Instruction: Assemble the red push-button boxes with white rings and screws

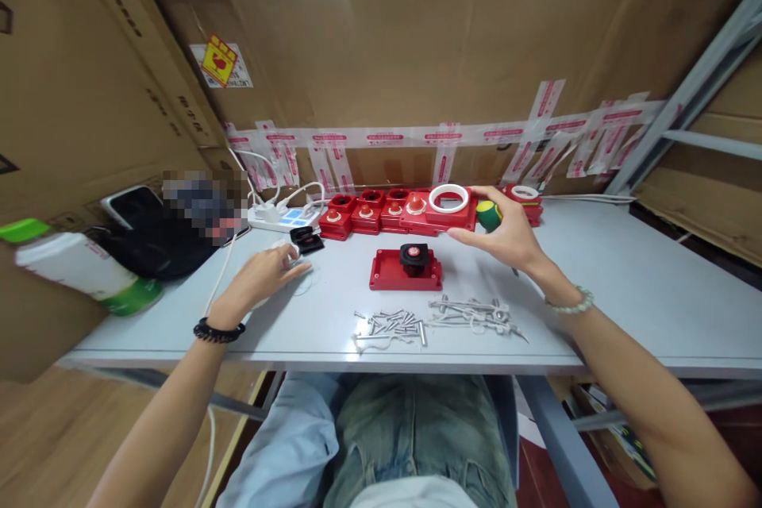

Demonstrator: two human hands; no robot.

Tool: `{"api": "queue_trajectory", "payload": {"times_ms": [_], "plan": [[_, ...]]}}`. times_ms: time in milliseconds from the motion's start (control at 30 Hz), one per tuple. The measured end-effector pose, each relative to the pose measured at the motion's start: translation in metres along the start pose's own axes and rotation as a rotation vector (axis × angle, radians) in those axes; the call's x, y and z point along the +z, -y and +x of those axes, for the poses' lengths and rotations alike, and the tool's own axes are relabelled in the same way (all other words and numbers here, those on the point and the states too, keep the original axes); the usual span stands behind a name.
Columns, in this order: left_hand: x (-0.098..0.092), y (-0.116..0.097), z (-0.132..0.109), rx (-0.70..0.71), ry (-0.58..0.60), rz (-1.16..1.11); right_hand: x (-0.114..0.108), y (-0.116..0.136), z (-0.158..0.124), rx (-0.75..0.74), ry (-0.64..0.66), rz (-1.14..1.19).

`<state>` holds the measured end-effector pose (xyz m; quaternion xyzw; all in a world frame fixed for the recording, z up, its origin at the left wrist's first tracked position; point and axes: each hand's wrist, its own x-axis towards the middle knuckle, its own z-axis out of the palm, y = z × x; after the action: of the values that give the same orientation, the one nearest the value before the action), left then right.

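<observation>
We reach both arms forward over the desk (625, 278). Our right hand (506, 234) hovers palm down, wrist bent, fingers half curled around the green and yellow handle of a screwdriver (489, 214); its shaft is hidden under the hand, so we cannot tell which way it points. The hand sits just beside a white ring (448, 198) lying flat on a red block. Our left hand (267, 270) rests low on the desk, fingers loosely closed on a small white part (291, 250) that we cannot make out, near a black piece (305, 239). Between the hands lies one red plate (406, 270), long axis left to right, a black knob upright on it. Behind it runs a row of red housings (363, 214), at least six. In front lie two heaps of screws (393, 324), too many to count
</observation>
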<state>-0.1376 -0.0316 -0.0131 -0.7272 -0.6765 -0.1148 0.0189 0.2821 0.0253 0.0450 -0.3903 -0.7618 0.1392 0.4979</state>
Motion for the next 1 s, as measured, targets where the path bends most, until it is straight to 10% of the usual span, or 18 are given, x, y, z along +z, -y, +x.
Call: {"api": "queue_trajectory", "payload": {"times_ms": [433,600,800,1000], "plan": [[0.001,0.002,0.001,-0.045,-0.057,-0.143,0.0,0.0,0.0,-0.003,0.004,-0.008],[-0.019,-0.055,0.01,0.14,-0.242,-0.374,0.001,-0.002,0.001,-0.02,-0.004,-0.018],[-0.02,-0.147,0.045,0.497,-0.18,-0.581,0.001,0.0,0.0,-0.016,-0.007,0.006],[-0.006,-0.168,0.059,0.558,-0.11,-0.536,0.0,0.002,0.001,-0.012,-0.005,0.024]]}}
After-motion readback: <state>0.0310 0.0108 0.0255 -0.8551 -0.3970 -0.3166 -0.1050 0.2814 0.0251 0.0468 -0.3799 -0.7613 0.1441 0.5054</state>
